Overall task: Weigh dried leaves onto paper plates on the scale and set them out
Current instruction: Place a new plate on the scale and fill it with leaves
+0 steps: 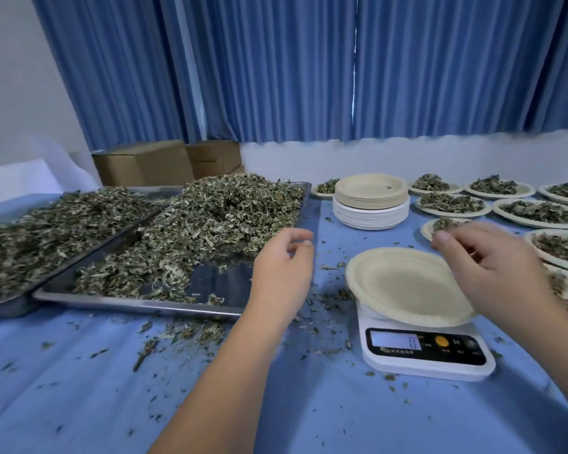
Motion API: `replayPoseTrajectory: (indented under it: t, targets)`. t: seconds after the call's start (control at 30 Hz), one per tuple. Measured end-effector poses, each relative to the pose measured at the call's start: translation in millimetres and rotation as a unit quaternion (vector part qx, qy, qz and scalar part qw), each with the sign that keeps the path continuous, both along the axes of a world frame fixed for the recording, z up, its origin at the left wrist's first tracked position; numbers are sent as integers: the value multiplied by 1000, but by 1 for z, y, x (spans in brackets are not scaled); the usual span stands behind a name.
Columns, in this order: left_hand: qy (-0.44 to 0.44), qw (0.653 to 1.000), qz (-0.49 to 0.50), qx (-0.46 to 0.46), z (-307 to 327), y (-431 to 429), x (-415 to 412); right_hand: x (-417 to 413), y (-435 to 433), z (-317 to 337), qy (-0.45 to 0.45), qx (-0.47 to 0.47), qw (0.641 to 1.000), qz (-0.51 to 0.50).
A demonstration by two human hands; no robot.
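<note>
An empty paper plate [404,283] rests on the white scale [430,355], whose display reads 0. My right hand [492,267] hovers over the plate's right rim with fingers loosely curled, holding nothing. My left hand [282,267] hangs open above the right edge of a metal tray [138,306]. That tray holds a big heap of dried leaves [217,217]. Several filled plates [538,211] lie at the right. A stack of unused paper plates [371,204] stands behind the scale.
A second tray of leaves [46,231] lies at the far left. Leaf crumbs [191,332] litter the blue table cover. Cardboard boxes [145,165] and blue curtains [276,67] stand behind the table.
</note>
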State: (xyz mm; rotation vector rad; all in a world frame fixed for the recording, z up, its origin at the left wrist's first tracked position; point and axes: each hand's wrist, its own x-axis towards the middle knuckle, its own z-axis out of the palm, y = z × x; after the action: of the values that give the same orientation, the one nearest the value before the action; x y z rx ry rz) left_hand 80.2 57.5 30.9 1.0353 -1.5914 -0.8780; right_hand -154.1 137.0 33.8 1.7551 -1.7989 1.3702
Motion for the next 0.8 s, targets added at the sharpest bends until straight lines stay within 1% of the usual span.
replayPoseTrajectory:
  t: [0.07, 0.13, 0.2, 0.27, 0.3, 0.33, 0.4, 0.43, 0.47, 0.5, 0.57, 0.6, 0.67, 0.7, 0.77, 0.8]
  targets:
    - [-32, 999, 20, 2, 0, -7, 19, 3, 0, -1, 18, -12, 1000, 3]
    - [-100, 992, 69, -18, 3, -22, 46, 5, -2, -2, 26, -21, 999, 5]
    - [-189, 973, 123, -41, 9, -42, 77, 5, -6, -3, 18, -21, 1000, 9]
    - [-293, 941, 166, -34, 16, -61, 110, 4, -8, -5, 15, -10, 1000, 10]
    - [-353, 917, 186, -17, 18, -70, 126, 4, -8, -6, 19, -6, 1000, 8]
    - [-418, 884, 211, 4, 19, -80, 141, 4, -9, -6, 22, -3, 1000, 5]
    - [-538, 799, 264, 46, 18, -97, 170, 5, -9, -6, 27, -3, 1000, 3]
    - [-577, 764, 280, 71, 16, -105, 183, 6, -9, -5, 27, -2, 1000, 5]
    - [-597, 742, 286, 103, 14, -112, 193, 6, -8, -5, 25, -1, 1000, 8]
    - [-599, 735, 284, 141, 11, -117, 202, 5, -8, -4, 22, 2, 1000, 12]
    - [-574, 751, 247, 214, 2, -126, 213, 5, -8, -5, 12, 5, 1000, 19]
    - [-568, 760, 215, 231, -1, -129, 214, 5, -8, -5, 7, 4, 1000, 23]
    - [-578, 769, 152, 228, -1, -132, 209, 4, -8, -4, 2, 3, 1000, 31]
    - [-596, 765, 115, 214, 2, -131, 203, 4, -8, -4, 6, 4, 999, 32]
    - [-635, 747, 30, 194, 15, -126, 188, 4, -7, -4, 18, 6, 999, 30]
    - [-639, 744, -5, 197, 24, -124, 181, 5, -7, -4, 21, 6, 999, 29]
